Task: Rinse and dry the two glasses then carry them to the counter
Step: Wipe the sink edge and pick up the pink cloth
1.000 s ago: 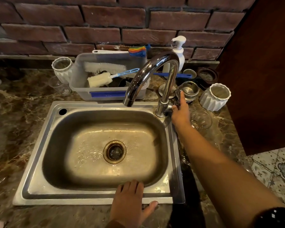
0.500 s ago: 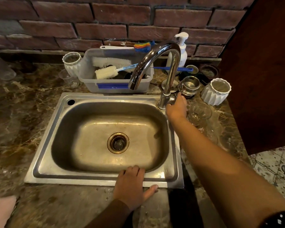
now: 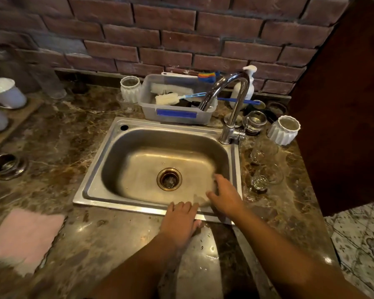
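Because the brick wall (image 3: pixel 160 29) backs a glossy, water-spotted marble counter (image 3: pixel 63 147), I steer by the steel sink (image 3: pixel 95 190). A pink cloth (image 3: pixel 24 236) lies off the sink's front left, probably for drying. My left hand (image 3: pixel 179 221) lies flat on its front rim, I judge as a brace. My right hand (image 3: pixel 226 196) hovers spread and empty over its front right corner, while the farther glass (image 3: pixel 265 151) and nearer glass (image 3: pixel 266 179) stand just right of the sink.
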Motion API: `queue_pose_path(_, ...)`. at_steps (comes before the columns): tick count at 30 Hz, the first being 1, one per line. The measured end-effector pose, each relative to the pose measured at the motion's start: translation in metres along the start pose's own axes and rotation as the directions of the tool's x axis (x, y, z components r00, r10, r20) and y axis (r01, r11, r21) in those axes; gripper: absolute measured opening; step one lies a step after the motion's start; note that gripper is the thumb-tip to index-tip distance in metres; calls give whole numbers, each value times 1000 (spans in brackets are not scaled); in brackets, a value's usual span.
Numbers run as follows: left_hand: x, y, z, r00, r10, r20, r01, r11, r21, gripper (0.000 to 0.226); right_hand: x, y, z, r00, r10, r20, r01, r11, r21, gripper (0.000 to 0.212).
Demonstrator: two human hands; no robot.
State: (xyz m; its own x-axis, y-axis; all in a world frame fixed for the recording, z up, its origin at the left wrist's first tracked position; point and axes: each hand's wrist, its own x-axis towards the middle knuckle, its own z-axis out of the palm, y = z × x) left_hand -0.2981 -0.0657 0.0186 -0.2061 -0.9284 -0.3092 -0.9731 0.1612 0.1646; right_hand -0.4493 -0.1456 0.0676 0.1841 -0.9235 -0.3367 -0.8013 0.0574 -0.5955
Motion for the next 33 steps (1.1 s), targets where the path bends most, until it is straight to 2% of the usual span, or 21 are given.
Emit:
queue_pose_path(4, -25, -14, -6, 1000, -5, -30, 5, 1000, 0, 54, -33, -6, 18, 993, -70, 96, 82, 988, -130, 59)
queue_pose_path(8, -61, -56, -12, 1000, -6, 21, 6, 1000, -23, 61, -53, -29, 48, 961, -145, 237, 211, 935, -286, 47)
queue_pose_path(10, -82, -84, -10, 998, 31, 52, -31, 1000, 3, 62, -59, -47, 67, 946, -196, 258, 277, 902, -331, 39)
queue_pose_path(13, -120, -128, -4, 993, 58, 106, -61, 998, 26, 64, -65, -82, 101, 904, -312, 293, 404, 849, -340, 35)
queue_pose_path(16, -158, -165, 4, 996, 18, 82, -21, 999, 32, 62, -70, -125, 136, 859, -385, 339, 485, 823, -295, 36)
queue_pose_path(21, -212, -238, 6, 972, -208, -107, 204, 978, -44, 58, -73, -193, 200, 810, -424, 405, 546, 797, -257, 40)
queue_pose_path(25, -240, -307, 2, 919, -385, -84, 374, 919, -124, 77, -69, -237, 244, 809, -409, 421, 540, 801, -259, 41)
queue_pose_path(28, -246, -352, 6, 911, -403, -90, 393, 913, -111, 70, -63, -264, 272, 831, -409, 377, 522, 808, -274, 41)
queue_pose_path(33, -234, -399, 8, 920, -348, -179, 324, 934, -150, 52, -52, -296, 304, 880, -355, 315, 467, 767, -440, 52)
